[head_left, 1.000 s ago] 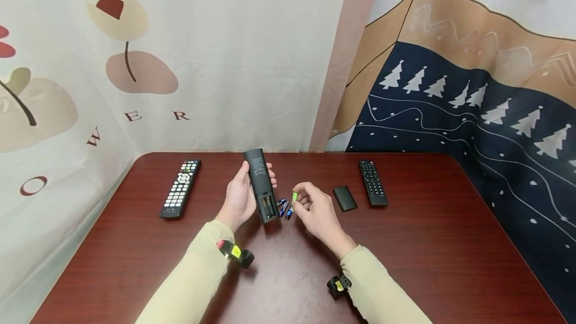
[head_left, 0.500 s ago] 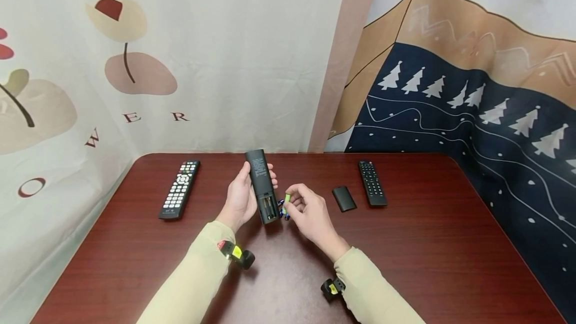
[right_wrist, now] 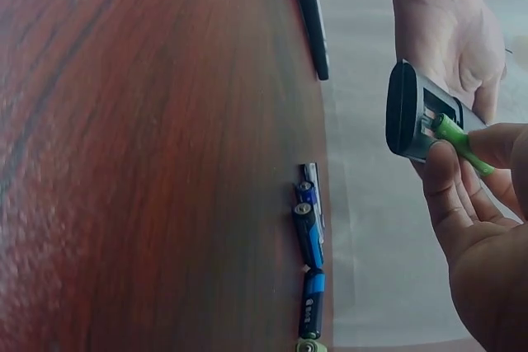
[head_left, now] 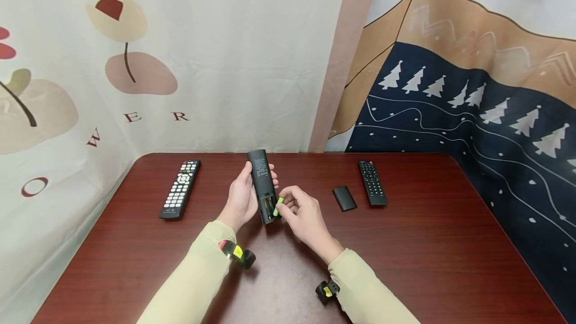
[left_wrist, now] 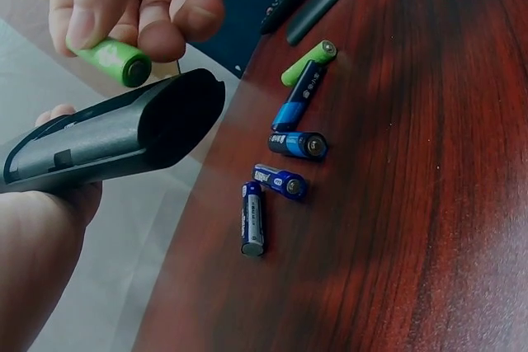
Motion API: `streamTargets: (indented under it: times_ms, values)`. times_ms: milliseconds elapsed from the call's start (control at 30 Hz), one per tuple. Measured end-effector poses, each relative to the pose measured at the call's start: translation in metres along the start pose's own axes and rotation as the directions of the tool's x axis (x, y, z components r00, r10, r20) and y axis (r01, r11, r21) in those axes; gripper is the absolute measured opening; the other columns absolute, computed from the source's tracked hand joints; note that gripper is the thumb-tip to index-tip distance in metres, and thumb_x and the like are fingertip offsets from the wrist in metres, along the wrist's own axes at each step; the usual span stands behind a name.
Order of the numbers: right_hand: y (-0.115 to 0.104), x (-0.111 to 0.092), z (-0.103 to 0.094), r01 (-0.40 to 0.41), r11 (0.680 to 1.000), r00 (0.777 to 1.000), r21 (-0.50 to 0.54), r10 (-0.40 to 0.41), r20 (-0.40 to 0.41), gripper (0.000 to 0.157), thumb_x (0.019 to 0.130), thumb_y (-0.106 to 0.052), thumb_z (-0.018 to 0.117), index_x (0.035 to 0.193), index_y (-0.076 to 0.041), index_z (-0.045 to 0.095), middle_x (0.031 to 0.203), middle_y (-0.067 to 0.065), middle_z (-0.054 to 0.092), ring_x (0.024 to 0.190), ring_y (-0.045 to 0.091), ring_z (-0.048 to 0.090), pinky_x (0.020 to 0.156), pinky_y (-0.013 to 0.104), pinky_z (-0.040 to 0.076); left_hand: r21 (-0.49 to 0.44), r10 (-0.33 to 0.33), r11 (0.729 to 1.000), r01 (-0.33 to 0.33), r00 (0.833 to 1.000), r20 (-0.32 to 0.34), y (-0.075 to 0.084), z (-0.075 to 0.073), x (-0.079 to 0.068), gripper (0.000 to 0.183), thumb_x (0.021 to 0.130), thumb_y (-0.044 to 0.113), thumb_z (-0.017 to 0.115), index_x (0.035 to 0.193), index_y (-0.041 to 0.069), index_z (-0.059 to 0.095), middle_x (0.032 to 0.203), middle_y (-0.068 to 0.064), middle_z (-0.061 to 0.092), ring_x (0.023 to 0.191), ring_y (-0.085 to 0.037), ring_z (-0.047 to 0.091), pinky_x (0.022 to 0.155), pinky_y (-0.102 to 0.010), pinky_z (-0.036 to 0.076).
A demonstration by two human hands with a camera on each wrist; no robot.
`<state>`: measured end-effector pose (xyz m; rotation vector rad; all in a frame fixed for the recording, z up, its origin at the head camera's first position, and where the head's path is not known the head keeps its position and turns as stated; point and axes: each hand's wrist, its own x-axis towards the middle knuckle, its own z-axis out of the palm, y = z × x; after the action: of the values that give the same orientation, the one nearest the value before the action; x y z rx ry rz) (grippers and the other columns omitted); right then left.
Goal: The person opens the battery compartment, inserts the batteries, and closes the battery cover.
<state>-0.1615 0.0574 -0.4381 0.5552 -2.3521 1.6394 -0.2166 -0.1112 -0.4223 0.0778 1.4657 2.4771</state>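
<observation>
My left hand (head_left: 240, 198) grips a black remote control (head_left: 259, 170), its back facing up and its battery compartment uncovered. Between thumb and fingers, my right hand (head_left: 307, 216) pinches a green battery (head_left: 278, 206). In the right wrist view, one end of that green battery (right_wrist: 452, 131) is at the compartment opening, near the metal spring, and the battery lies tilted to the slot. On the table below, the left wrist view shows a second green battery (left_wrist: 309, 63) and several blue ones, among them a dark blue battery (left_wrist: 299, 145).
A black battery cover (head_left: 344, 198) lies right of the hands, beside a small black remote (head_left: 372, 184). At the left lies a remote with white buttons (head_left: 180, 190). The red-brown table (head_left: 427, 254) backs onto a printed curtain (head_left: 243, 64).
My right hand has moved left with the green battery, from beside the loose batteries to the remote's compartment. The left hand and remote have shifted only slightly right.
</observation>
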Motion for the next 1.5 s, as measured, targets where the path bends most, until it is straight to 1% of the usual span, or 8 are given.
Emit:
streamTargets:
  times_ms: [300,467,700,1000,1133,1233,1367,1500]
  values:
    - [0.000,0.001,0.006,0.049,0.998,0.999,-0.051,-0.049,-0.005,0.020,0.089,0.002,0.075,0.105,-0.002,0.064,0.088,0.007,0.065,0.074,0.013,0.063,0.066,0.022,0.056,-0.023,-0.006,1.000,0.006,1.000,0.003,0.000,0.002,0.001,0.056,0.113,0.044,0.020,0.134,0.000,0.049,0.108,-0.012,0.061,0.098,-0.023,0.062,0.099,-0.035,0.049]
    - [0.001,0.002,0.008,0.086,0.994,0.996,-0.070,-0.088,-0.014,0.020,0.088,0.003,0.076,0.104,-0.001,0.064,0.088,0.008,0.064,0.075,0.015,0.063,0.067,0.023,0.056,-0.025,-0.005,1.000,0.005,1.000,0.023,0.000,0.003,0.001,0.057,0.113,0.043,0.019,0.136,-0.001,0.047,0.108,-0.012,0.061,0.098,-0.022,0.061,0.101,-0.037,0.048]
    - [0.002,0.001,0.010,0.108,0.988,0.994,-0.110,-0.108,0.007,0.020,0.090,0.001,0.076,0.106,-0.002,0.066,0.091,0.007,0.063,0.078,0.015,0.063,0.069,0.025,0.057,-0.032,-0.020,0.999,0.021,1.000,0.014,0.000,0.003,0.000,0.058,0.113,0.043,0.019,0.139,-0.002,0.045,0.109,-0.011,0.060,0.100,-0.023,0.062,0.096,-0.033,0.051]
    - [0.001,0.001,0.011,0.183,0.974,0.983,-0.132,-0.182,0.020,0.023,0.089,0.002,0.077,0.111,-0.001,0.071,0.094,0.007,0.062,0.077,0.016,0.063,0.067,0.026,0.057,-0.010,-0.029,1.000,0.029,0.999,0.017,0.002,0.004,-0.001,0.059,0.113,0.044,0.018,0.141,-0.001,0.044,0.110,-0.008,0.060,0.103,-0.023,0.061,0.094,-0.034,0.052]
    - [0.001,0.000,0.012,0.215,0.966,0.977,-0.143,-0.214,0.020,0.024,0.088,0.002,0.077,0.112,0.000,0.073,0.093,0.009,0.061,0.074,0.015,0.061,0.065,0.027,0.056,-0.012,-0.032,0.999,0.033,0.999,0.018,0.003,0.005,-0.001,0.059,0.113,0.044,0.018,0.141,-0.001,0.044,0.113,-0.011,0.058,0.104,-0.024,0.060,0.094,-0.034,0.052]
    - [0.001,-0.001,0.013,0.221,0.963,0.975,-0.151,-0.220,0.022,0.025,0.088,0.002,0.078,0.113,0.000,0.074,0.093,0.009,0.061,0.072,0.014,0.060,0.063,0.029,0.056,-0.013,-0.032,0.999,0.033,0.999,0.021,0.003,0.004,-0.002,0.059,0.113,0.044,0.018,0.140,-0.001,0.045,0.112,-0.011,0.058,0.103,-0.024,0.060,0.094,-0.035,0.053]
    - [0.000,-0.001,0.014,0.228,0.961,0.974,-0.157,-0.227,0.024,0.026,0.088,0.002,0.077,0.114,0.000,0.075,0.095,0.009,0.061,0.071,0.014,0.060,0.063,0.030,0.056,-0.016,-0.028,0.999,0.029,0.999,0.022,0.002,0.003,-0.002,0.059,0.113,0.044,0.017,0.141,-0.001,0.044,0.109,-0.007,0.060,0.100,-0.021,0.062,0.093,-0.034,0.053]
    - [-0.001,-0.002,0.014,0.247,0.954,0.969,-0.168,-0.247,0.020,0.027,0.089,0.003,0.076,0.115,0.001,0.075,0.098,0.009,0.060,0.072,0.017,0.061,0.063,0.030,0.056,-0.032,-0.026,0.999,0.026,0.999,0.021,0.002,0.002,-0.002,0.059,0.113,0.044,0.017,0.142,-0.001,0.043,0.109,-0.008,0.060,0.099,-0.019,0.063,0.093,-0.032,0.053]
